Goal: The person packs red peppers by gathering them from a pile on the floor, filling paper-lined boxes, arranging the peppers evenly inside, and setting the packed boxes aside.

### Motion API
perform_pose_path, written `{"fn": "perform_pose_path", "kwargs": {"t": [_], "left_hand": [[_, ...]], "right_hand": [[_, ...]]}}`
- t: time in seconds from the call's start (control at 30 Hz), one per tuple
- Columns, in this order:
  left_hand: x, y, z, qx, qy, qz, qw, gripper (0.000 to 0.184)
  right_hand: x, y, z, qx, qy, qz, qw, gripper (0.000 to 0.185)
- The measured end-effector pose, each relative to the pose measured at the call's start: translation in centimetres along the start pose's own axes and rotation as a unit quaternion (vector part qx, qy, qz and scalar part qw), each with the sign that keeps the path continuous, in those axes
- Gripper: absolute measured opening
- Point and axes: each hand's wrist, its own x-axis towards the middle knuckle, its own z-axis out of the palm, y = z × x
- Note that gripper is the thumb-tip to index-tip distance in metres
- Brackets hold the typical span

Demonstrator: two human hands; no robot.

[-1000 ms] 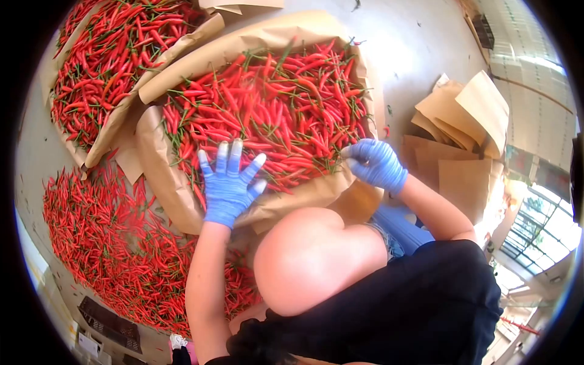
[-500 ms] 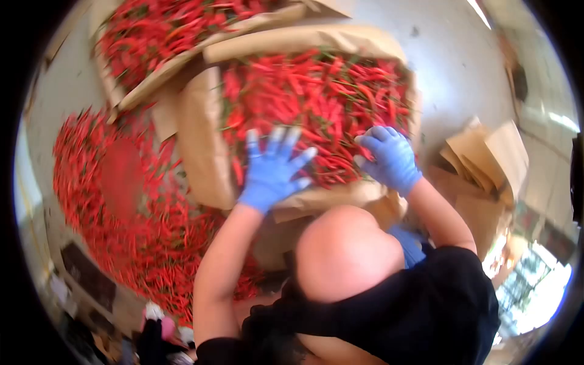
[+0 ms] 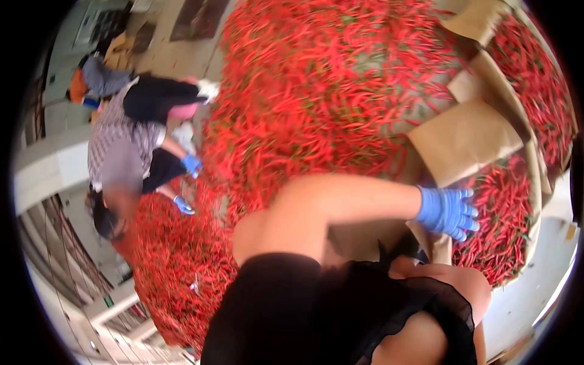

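The upper middle of the view is filled by a broad, loose heap of slender red chillies (image 3: 316,91), strewn over a pale floor and partly softened by blur. By its left edge, a co-worker in a grey patterned top and dark trousers (image 3: 118,125) is seen bent low, with two blue-gloved hands (image 3: 191,165) held close to the heap. Behind, a further person in grey and orange (image 3: 100,76) is partly hidden. A dark flat panel (image 3: 198,18) is seen on the floor at the top.

On the right, an open container lined with brown paper (image 3: 536,194) is filled with bright red chillies with green stems (image 3: 499,237); beyond its paper rim, a second batch of red chillies (image 3: 535,91) is enclosed in brown paper. Between the floor heap and the container's contents, a stiff rectangular brown flap (image 3: 465,143) is placed, by which part of the contents is covered just beside the glove. The foreground is blocked by loose black clothing (image 3: 274,310).

The left hand, in a blue knitted glove with pale fingertips (image 3: 447,211), is laid palm down at the edge of the container's chillies. Its fingers are spread apart and nothing is seen gripped; whether the chillies are pressed cannot be told. The right hand is out of view, so its grip cannot be told.
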Motion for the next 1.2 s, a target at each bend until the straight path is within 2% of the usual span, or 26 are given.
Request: {"fn": "perform_pose_path", "kwargs": {"t": [0.03, 0.07, 0.1, 0.13, 0.17, 0.2, 0.23, 0.27, 0.3, 0.33, 0.37, 0.4, 0.47, 0.53, 0.6, 0.63, 0.67, 0.73, 0.77, 0.8, 0.87, 0.93, 1.0, 1.1, 1.13, 1.2], "left_hand": [[-1.9, 0.8, -4.1, 0.002, -0.046, -0.038, 0.998, 0.028], [-4.4, 1.4, -8.6, 0.006, -0.091, -0.069, 0.993, 0.024], [-6.7, 1.7, -12.4, 0.015, -0.121, -0.191, 0.974, 0.015], [-10.4, 2.0, -15.5, -0.024, -0.112, -0.327, 0.938, 0.019], [-16.8, 3.2, -16.6, -0.070, 0.144, -0.406, 0.900, 0.028], [-23.0, 4.6, -18.3, 0.065, 0.215, -0.435, 0.872, 0.030], [-24.8, 8.7, -21.2, -0.003, 0.378, -0.674, 0.635, 0.030], [-30.5, 11.4, -21.5, -0.016, 0.504, -0.696, 0.511, 0.038], [-39.2, 14.4, -19.9, 0.100, 0.490, -0.728, 0.470, 0.048], [-43.5, 17.7, -20.0, 0.131, 0.446, -0.797, 0.386, 0.058], [-43.9, 20.3, -20.5, 0.103, 0.460, -0.829, 0.301, 0.076], [-44.1, 21.4, -20.5, -0.051, 0.520, -0.816, 0.245, 0.092], [-44.6, 20.9, -19.8, -0.170, 0.488, -0.802, 0.300, 0.099], [-45.3, 19.1, -19.7, -0.235, 0.413, -0.815, 0.332, 0.103], [-46.5, 17.0, -19.7, -0.228, 0.337, -0.843, 0.352, 0.103], [-47.6, 16.1, -19.2, -0.197, 0.294, -0.863, 0.362, 0.102], [-47.3, 15.4, -19.2, -0.151, 0.230, -0.889, 0.366, 0.100], [-47.7, 14.5, -15.3, -0.152, 0.370, -0.857, 0.324, 0.088], [-45.8, 15.3, -15.8, -0.253, 0.521, -0.754, 0.311, 0.076], [-43.9, 16.2, -16.3, -0.354, 0.643, -0.623, 0.269, 0.065], [-42.7, 17.5, -16.3, -0.392, 0.682, -0.521, 0.332, 0.059], [-41.8, 17.4, -15.2, -0.140, 0.656, -0.654, 0.348, 0.060], [-38.6, 17.4, -17.5, -0.156, 0.686, -0.578, 0.413, 0.059], [-37.3, 16.6, -17.3, -0.043, 0.650, -0.618, 0.440, 0.051], [-34.8, 16.5, -18.8, -0.101, 0.671, -0.591, 0.437, 0.047], [-30.0, 16.5, -21.1, -0.177, 0.676, -0.560, 0.445, 0.043]], "right_hand": [[-0.4, 1.1, -5.3, -0.034, -0.135, -0.031, 0.990, 0.042], [-0.5, 1.9, -10.9, -0.063, -0.196, -0.055, 0.977, 0.041], [-0.1, 1.8, -17.4, -0.073, -0.196, -0.075, 0.975, 0.039], [-0.1, 0.8, -24.9, -0.059, -0.108, -0.091, 0.988, 0.038], [-1.5, -2.1, -35.5, 0.080, 0.043, -0.078, 0.993, 0.027], [0.0, -4.0, -39.5, 0.226, 0.292, -0.168, 0.914, 0.026], [2.9, -7.2, -43.6, 0.264, 0.418, -0.244, 0.834, 0.031], [3.1, -11.5, -49.0, 0.442, 0.285, -0.239, 0.816, 0.040], [4.3, -15.7, -53.1, 0.478, 0.167, -0.241, 0.828, 0.052], [6.8, -20.9, -55.2, 0.527, 0.121, -0.325, 0.776, 0.068], [8.3, -26.4, -57.5, 0.478, 0.141, -0.433, 0.751, 0.083], [11.1, -31.7, -59.5, 0.420, 0.142, -0.496, 0.747, 0.095], [17.7, -42.6, -60.9, 0.388, 0.183, -0.481, 0.765, 0.111], [14.1, -48.6, -63.4, 0.341, 0.143, -0.319, 0.873, 0.111], [14.3, -51.8, -62.5, 0.336, 0.204, -0.298, 0.870, 0.109], [13.2, -52.2, -62.2, 0.345, 0.221, -0.315, 0.856, 0.107], [13.9, -53.4, -60.9, 0.407, 0.243, -0.357, 0.805, 0.101], [14.6, -55.5, -59.0, 0.592, 0.193, -0.428, 0.655, 0.094], [14.7, -56.7, -58.5, 0.651, 0.207, -0.446, 0.578, 0.087], [15.1, -56.5, -57.8, 0.650, 0.214, -0.448, 0.575, 0.087], [12.7, -55.4, -58.0, 0.619, 0.237, -0.443, 0.604, 0.081], [12.8, -55.1, -57.5, 0.626, 0.286, -0.530, 0.495, 0.075], [9.7, -52.8, -59.1, 0.691, 0.203, -0.557, 0.413, 0.072], [6.4, -48.6, -60.7, 0.642, 0.249, -0.564, 0.457, 0.072], [5.8, -46.9, -60.9, 0.611, 0.263, -0.567, 0.485, 0.072], [5.7, -44.1, -60.6, 0.641, 0.250, -0.570, 0.449, 0.071]]}}
